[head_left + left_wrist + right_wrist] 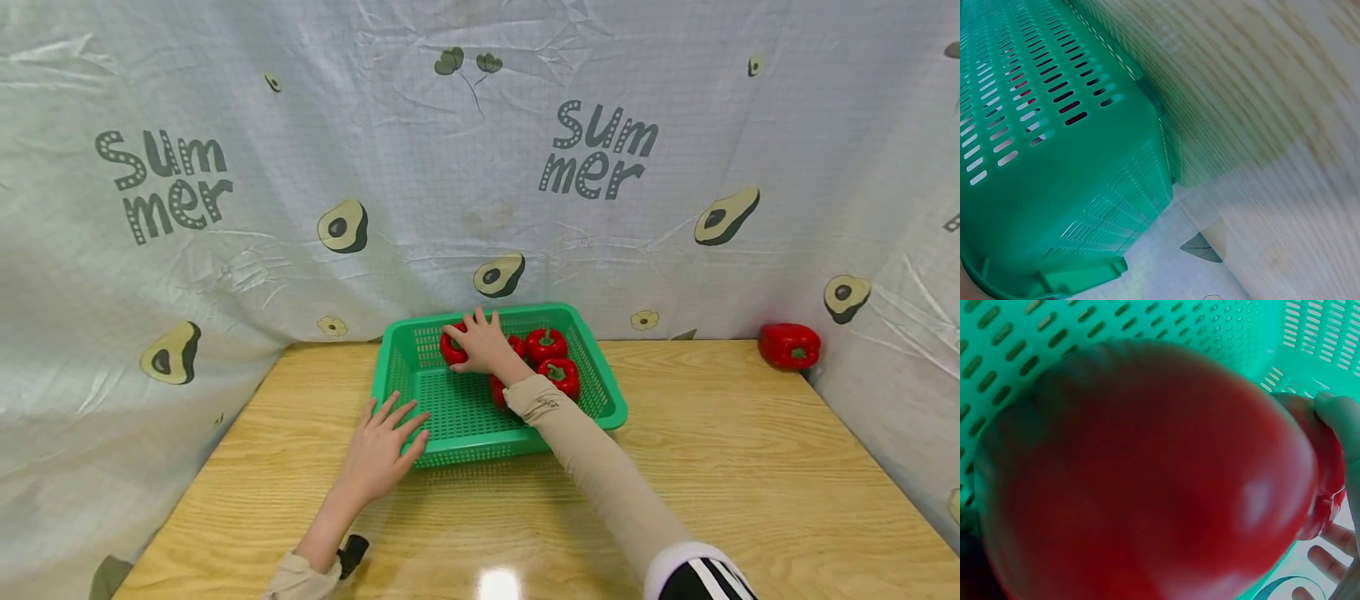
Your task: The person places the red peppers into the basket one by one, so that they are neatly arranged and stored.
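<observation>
A green slotted plastic basket (465, 447) stands on the wooden table against the sheet. Inside its back left part my right hand (483, 343) grips a red bell pepper (452, 348), thumb on one side and fingers on the other. Several more red bell peppers (558, 377) sit in the basket's right half, partly behind the right forearm. One large pepper (1147, 475) fills much of the right wrist view. At the front left corner, my left hand (381, 450) lies with fingers spread at the basket's rim. The left wrist view shows the basket's outer wall (1054, 181).
Another red bell pepper (789, 346) lies alone at the table's back right corner. A sheet (420, 167) printed with avocados and lettering hangs behind and along the sides. Wooden tabletop (712, 433) extends to the right of the basket.
</observation>
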Available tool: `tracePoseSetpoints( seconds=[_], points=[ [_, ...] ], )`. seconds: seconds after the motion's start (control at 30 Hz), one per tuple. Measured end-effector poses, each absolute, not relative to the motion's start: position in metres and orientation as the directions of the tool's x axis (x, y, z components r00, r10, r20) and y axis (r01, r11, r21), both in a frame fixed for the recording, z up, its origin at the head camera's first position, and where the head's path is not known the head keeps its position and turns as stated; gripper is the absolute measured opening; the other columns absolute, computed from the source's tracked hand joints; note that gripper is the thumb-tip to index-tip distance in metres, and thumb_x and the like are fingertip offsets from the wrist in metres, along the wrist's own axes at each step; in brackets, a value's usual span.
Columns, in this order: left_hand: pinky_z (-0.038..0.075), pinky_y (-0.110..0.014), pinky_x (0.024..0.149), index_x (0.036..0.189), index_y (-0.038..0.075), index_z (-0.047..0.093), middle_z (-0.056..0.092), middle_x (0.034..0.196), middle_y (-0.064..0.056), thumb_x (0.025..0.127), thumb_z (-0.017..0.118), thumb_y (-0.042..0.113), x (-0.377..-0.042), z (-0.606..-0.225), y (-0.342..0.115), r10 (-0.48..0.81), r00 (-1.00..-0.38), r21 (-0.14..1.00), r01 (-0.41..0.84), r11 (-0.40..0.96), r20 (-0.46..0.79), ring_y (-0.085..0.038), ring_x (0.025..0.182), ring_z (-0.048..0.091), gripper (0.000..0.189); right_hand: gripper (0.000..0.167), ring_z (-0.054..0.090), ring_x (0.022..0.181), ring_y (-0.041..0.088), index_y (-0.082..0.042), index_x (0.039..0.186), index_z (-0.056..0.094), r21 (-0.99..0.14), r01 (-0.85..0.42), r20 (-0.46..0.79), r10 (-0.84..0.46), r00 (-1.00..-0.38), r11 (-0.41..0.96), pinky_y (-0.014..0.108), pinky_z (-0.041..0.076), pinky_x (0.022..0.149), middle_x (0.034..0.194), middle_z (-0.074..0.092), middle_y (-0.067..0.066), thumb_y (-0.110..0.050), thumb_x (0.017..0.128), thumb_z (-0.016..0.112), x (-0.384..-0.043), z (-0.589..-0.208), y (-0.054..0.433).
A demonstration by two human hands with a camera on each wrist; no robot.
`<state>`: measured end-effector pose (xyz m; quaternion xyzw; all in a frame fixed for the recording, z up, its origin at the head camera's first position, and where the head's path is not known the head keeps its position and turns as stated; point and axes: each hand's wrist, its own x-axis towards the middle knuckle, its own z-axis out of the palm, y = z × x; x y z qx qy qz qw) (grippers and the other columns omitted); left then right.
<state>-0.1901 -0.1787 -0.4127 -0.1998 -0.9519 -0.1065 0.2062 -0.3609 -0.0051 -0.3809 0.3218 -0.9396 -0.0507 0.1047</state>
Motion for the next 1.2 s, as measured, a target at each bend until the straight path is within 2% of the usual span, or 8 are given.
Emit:
tracePoseSetpoints(
  seconds=[0.2, 0.37, 0.57, 0.83, 1.2],
  points=[
    [0.024, -0.057, 0.104, 0.115, 0.016, 0.063, 0.056, 0.123, -0.011, 0.088, 0.049, 0.034, -0.191, -0.413, -0.179, 0.333, -0.839, 0.117, 0.418, 0.901, 0.43, -0.035, 0.126, 0.039, 0.034, 0.063, 0.033, 0.118, 0.028, -0.031, 0.132, 0.04, 0.17, -0.617, 0.149, -0.639, -0.754, 0.768, 0.054, 0.031, 0.098, 0.126, 0.041, 0.009, -0.053, 0.076, 0.061, -0.36, -0.382, -0.005],
    [0.024, -0.057, 0.104, 0.114, 0.016, 0.063, 0.056, 0.123, -0.011, 0.088, 0.049, 0.034, -0.191, -0.413, -0.179, 0.335, -0.84, 0.118, 0.419, 0.9, 0.427, -0.035, 0.126, 0.039, 0.034, 0.064, 0.033, 0.12, 0.025, -0.035, 0.133, 0.039, 0.228, -0.641, 0.082, -0.671, -0.737, 0.733, 0.054, 0.028, 0.102, 0.132, 0.04, 0.002, -0.052, 0.075, 0.062, -0.361, -0.383, -0.004],
    [0.024, -0.057, 0.104, 0.114, 0.016, 0.063, 0.057, 0.123, -0.011, 0.088, 0.05, 0.032, -0.19, -0.411, -0.178, 0.335, -0.838, 0.131, 0.425, 0.896, 0.43, -0.035, 0.126, 0.039, 0.033, 0.065, 0.032, 0.121, 0.023, -0.039, 0.133, 0.037, 0.244, -0.663, 0.012, -0.686, -0.728, 0.708, 0.053, 0.027, 0.103, 0.137, 0.038, -0.003, -0.045, 0.075, 0.065, -0.36, -0.383, -0.003],
    [0.025, -0.057, 0.104, 0.114, 0.017, 0.063, 0.057, 0.123, -0.01, 0.088, 0.05, 0.033, -0.19, -0.411, -0.178, 0.335, -0.84, 0.113, 0.417, 0.902, 0.426, -0.034, 0.126, 0.039, 0.033, 0.062, 0.034, 0.116, 0.022, -0.04, 0.133, 0.037, 0.224, -0.671, -0.008, -0.687, -0.727, 0.707, 0.051, 0.03, 0.1, 0.14, 0.036, -0.004, -0.037, 0.077, 0.067, -0.359, -0.383, -0.001],
    [0.026, -0.057, 0.104, 0.114, 0.018, 0.063, 0.058, 0.122, -0.01, 0.088, 0.05, 0.033, -0.19, -0.413, -0.179, 0.337, -0.836, 0.105, 0.418, 0.902, 0.432, -0.035, 0.126, 0.04, 0.033, 0.069, 0.031, 0.122, 0.025, -0.04, 0.136, 0.031, 0.193, -0.675, -0.017, -0.685, -0.728, 0.712, 0.056, 0.025, 0.103, 0.143, 0.033, -0.001, -0.043, 0.076, 0.065, -0.356, -0.379, 0.006]
  ],
)
